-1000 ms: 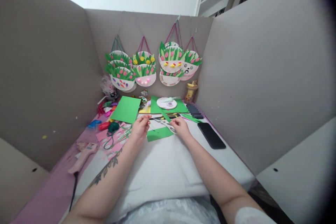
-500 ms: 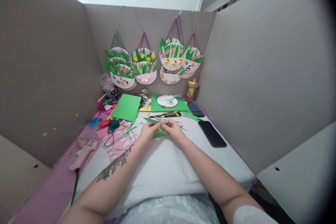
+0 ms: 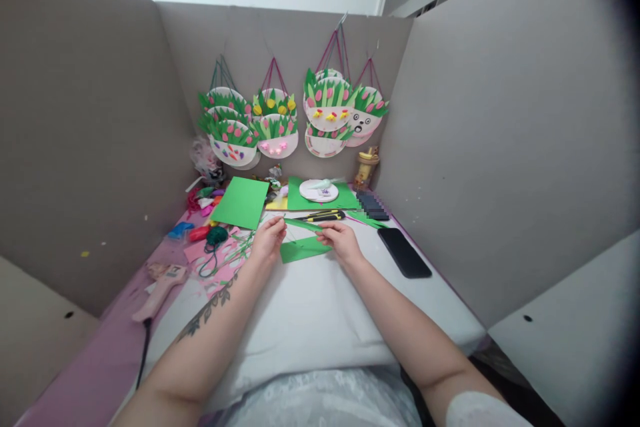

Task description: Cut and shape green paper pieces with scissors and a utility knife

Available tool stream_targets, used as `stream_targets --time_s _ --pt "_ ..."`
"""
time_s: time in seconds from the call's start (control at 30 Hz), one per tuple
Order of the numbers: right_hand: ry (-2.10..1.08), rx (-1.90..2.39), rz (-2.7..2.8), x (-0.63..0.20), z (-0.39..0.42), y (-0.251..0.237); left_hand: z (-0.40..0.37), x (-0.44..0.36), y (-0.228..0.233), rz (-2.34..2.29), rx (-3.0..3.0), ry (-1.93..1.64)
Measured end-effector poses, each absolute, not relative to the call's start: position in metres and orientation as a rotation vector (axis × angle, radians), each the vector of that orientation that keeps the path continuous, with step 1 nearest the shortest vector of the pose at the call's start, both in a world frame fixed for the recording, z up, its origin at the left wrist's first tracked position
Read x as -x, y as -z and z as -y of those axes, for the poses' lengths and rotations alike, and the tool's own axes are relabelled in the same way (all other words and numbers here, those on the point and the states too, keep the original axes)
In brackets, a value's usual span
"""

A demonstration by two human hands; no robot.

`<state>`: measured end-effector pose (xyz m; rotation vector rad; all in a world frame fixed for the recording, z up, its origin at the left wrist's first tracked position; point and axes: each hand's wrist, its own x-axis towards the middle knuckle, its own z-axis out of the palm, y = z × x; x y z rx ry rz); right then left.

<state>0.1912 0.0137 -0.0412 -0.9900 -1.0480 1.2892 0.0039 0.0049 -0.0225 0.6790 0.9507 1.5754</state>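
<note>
My left hand [image 3: 268, 239] and my right hand [image 3: 342, 240] pinch the two ends of a narrow green paper strip [image 3: 303, 225] and hold it stretched just above the table. Under it lies a larger green paper piece [image 3: 303, 250] on the white cloth [image 3: 310, 320]. Scissors are partly hidden behind my right hand, and a yellow and black utility knife [image 3: 325, 217] lies just beyond the strip.
A black phone [image 3: 404, 252] lies at the right. A green sheet [image 3: 241, 202], a white plate on green paper [image 3: 319, 191], green yarn [image 3: 216, 237], pink scraps and a pink glue gun [image 3: 159, 281] fill the left and back. Paper-plate flower crafts [image 3: 295, 117] hang on the cardboard back wall.
My hands came together over the green piece, then drew apart again with the thin green strip stretched between them. The view tilted slightly.
</note>
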Motion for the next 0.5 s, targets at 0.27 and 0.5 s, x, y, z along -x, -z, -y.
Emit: stream_targets --time_s 0.27,0.5 --pt "-1.224 1.03 1.098 -0.199 -0.017 0.043 -0.007 0.002 0.023 -0.964 -0.715 -1.531" --pt "-1.212 1.016 1.092 -0.208 -0.025 0.04 -0.015 0.014 0.023 -1.083 -0.854 -1.576"
